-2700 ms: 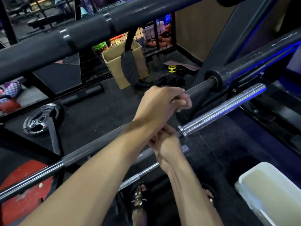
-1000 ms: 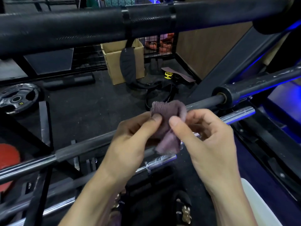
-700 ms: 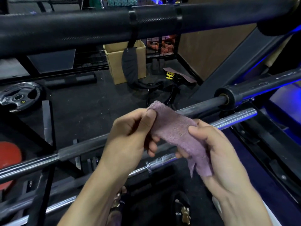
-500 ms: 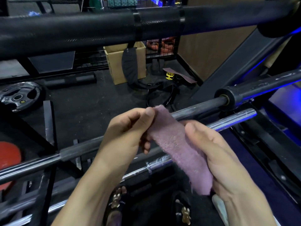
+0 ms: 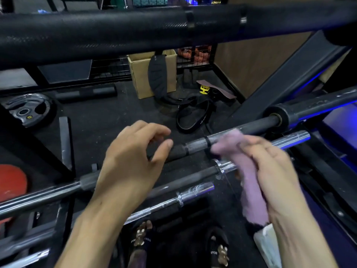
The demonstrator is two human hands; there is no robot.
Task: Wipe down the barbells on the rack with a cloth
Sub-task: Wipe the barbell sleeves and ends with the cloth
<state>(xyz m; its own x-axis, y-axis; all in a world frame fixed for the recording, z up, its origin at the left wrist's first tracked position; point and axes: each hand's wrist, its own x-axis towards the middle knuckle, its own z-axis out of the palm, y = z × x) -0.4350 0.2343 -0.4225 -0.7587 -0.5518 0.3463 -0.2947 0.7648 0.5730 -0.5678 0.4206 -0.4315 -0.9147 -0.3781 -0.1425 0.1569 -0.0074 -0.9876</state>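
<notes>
While blurred, cloth (image 5: 249, 171) near barbell (image 5: 195, 145).

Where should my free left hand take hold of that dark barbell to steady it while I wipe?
Probably the knurled dark barbell shaft just beyond the left hand, left of the cloth. Come from above and curl the fingers over it: the bar lies nearly level on the rack, round and bare there, and the right hand works farther right.
</notes>
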